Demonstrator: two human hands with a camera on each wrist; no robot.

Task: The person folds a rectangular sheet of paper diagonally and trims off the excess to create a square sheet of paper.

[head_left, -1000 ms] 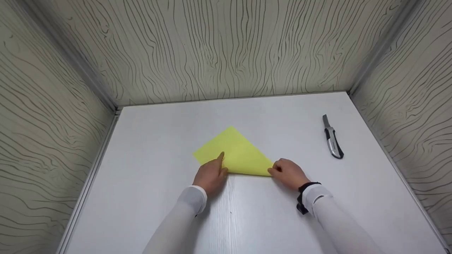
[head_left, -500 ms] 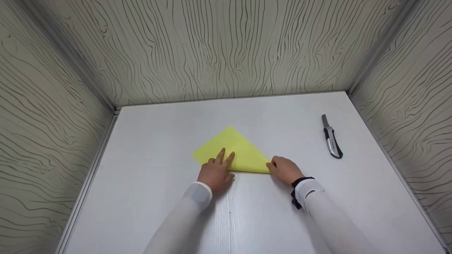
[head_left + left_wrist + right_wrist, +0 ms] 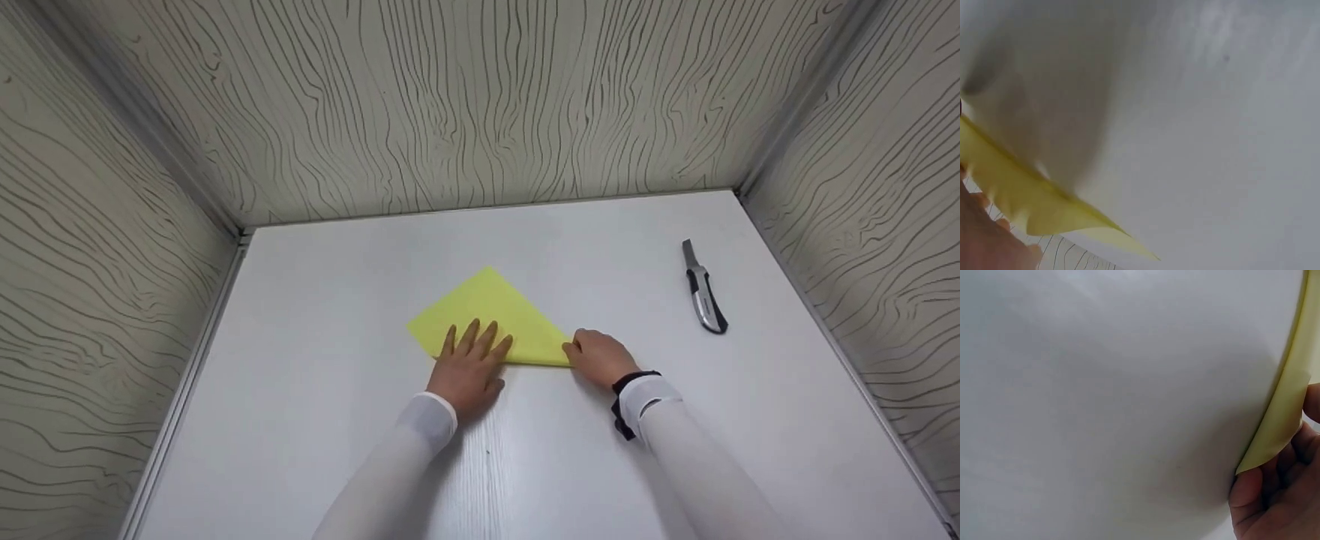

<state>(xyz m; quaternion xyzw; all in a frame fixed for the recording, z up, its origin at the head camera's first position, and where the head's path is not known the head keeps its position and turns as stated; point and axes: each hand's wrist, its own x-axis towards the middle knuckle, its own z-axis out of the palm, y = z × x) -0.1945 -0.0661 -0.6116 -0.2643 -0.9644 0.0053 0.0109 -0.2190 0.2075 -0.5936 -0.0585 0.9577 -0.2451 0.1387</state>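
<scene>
A sheet of yellow paper (image 3: 484,301), folded along its near edge, lies on the white table (image 3: 337,300). My left hand (image 3: 469,375) rests on the paper's near left part with its fingers spread and straight. At the right corner, my right hand (image 3: 604,358) pinches the paper between thumb and curled fingers. In the right wrist view the paper's folded edge (image 3: 1280,416) runs up from the right fingers (image 3: 1247,486). The left wrist view catches the fold (image 3: 1044,197) bulging a little beside the left hand (image 3: 991,242).
A utility knife (image 3: 705,296), its blade out, lies at the right of the table. Wood-patterned panels (image 3: 465,105) stand behind the table and on both sides.
My left hand has shifted slightly right and spread its fingers flat over the paper. The right hand keeps its pinch and has moved slightly left. The near fold looks flatter.
</scene>
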